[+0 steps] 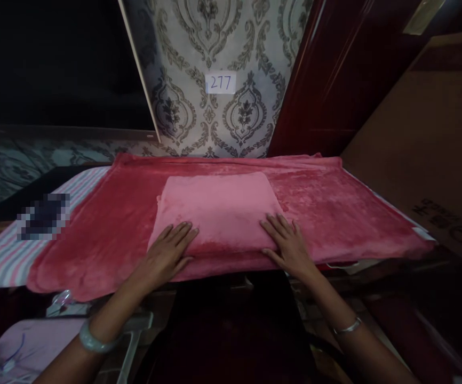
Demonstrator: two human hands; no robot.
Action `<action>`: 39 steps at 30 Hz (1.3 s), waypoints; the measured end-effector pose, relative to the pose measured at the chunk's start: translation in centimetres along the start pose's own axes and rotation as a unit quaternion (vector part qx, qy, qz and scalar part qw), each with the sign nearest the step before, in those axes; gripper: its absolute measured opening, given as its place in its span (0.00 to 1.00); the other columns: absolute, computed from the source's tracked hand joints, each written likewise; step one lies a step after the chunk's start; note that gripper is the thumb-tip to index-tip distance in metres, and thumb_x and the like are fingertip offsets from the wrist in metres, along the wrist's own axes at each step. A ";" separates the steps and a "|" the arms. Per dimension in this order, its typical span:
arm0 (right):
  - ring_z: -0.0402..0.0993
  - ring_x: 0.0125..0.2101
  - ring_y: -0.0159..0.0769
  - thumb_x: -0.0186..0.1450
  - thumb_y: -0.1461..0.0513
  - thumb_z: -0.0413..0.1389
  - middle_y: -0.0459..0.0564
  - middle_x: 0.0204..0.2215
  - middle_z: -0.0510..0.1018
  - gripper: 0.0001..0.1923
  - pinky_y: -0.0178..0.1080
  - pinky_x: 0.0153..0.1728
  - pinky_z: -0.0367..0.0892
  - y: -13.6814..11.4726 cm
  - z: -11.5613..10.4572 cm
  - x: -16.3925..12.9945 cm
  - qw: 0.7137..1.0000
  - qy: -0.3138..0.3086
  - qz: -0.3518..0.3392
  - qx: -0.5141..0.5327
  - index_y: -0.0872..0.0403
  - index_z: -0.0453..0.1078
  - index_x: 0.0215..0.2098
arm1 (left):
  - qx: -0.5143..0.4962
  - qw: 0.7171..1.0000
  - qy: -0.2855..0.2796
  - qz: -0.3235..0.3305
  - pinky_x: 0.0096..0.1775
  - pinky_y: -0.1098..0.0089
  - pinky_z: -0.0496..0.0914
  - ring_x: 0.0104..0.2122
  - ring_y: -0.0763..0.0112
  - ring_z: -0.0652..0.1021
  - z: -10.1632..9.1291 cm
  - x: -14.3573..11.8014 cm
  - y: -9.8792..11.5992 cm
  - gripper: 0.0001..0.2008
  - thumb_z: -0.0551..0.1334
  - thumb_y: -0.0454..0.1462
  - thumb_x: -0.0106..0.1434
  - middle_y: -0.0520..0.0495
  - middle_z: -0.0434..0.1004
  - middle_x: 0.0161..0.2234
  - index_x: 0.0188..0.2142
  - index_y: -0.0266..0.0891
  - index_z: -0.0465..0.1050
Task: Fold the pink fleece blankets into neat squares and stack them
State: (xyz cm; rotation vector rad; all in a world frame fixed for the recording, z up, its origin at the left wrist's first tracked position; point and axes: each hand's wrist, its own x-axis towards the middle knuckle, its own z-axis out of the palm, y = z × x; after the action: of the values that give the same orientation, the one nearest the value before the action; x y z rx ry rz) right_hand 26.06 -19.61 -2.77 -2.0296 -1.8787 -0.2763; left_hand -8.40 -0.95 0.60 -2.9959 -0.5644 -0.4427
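A folded pink towel or small blanket [218,205] lies in a flat rectangle in the middle of a larger red plush blanket [95,229]. My left hand [170,249] rests on its front left corner, fingers stretched out and a little apart. On the front right part of the folded cloth, my right hand [287,242] lies with its fingers spread and its thumb near the front edge. Neither hand grips the cloth; both palms face down.
Under the red blanket, a striped cloth [2,264] shows at the left, with a blurred dark object [45,217] on it. A large screen [55,64] stands behind at the left. A cardboard box [427,144] leans at the right. Patterned wallpaper bears a paper marked 277 [220,82].
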 end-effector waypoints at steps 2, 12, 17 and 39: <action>0.41 0.71 0.46 0.71 0.52 0.49 0.51 0.71 0.53 0.32 0.61 0.66 0.45 0.3 0.3 -0.2 1.000 -0.010 -0.010 0.009 0.45 0.50 0.71 | 0.004 1.000 -0.001 -0.004 0.66 0.54 0.58 0.67 0.63 0.62 0.8 -0.3 0.0 0.31 0.52 0.31 0.65 0.41 0.61 0.67 0.68 0.41 0.57; 0.50 0.69 0.48 0.72 0.52 0.48 0.52 0.68 0.61 0.28 0.64 0.65 0.47 1.0 -0.5 -0.7 1.000 -0.012 0.007 0.022 0.44 0.56 0.69 | 0.009 1.000 -0.010 -0.014 0.65 0.53 0.59 0.67 0.63 0.61 1.0 -1.2 -0.2 0.36 0.47 0.23 0.60 0.40 0.59 0.67 0.67 0.40 0.59; 0.47 0.70 0.47 0.73 0.56 0.44 0.52 0.69 0.58 0.28 0.62 0.67 0.42 -5.9 -2.1 2.7 0.998 -0.014 -0.044 0.032 0.47 0.52 0.71 | 0.045 0.997 0.060 -0.036 0.66 0.48 0.56 0.69 0.56 0.55 1.0 -0.3 2.4 0.36 0.49 0.24 0.59 0.38 0.56 0.68 0.68 0.36 0.58; 0.41 0.71 0.50 0.75 0.55 0.43 0.52 0.71 0.51 0.27 0.63 0.66 0.41 -6.1 -1.7 9.3 0.983 -0.132 -0.130 0.002 0.46 0.54 0.70 | 0.012 0.992 0.118 -0.047 0.66 0.44 0.50 0.68 0.51 0.57 2.0 1.8 8.0 0.32 0.58 0.39 0.67 0.41 0.57 0.69 0.69 0.44 0.55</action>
State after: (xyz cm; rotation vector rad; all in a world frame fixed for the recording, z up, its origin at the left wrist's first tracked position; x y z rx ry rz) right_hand 21.06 -11.36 3.13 -1.8928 -2.3085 -0.0698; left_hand -3.35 -7.53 -0.81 -2.8445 -0.6828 -0.7779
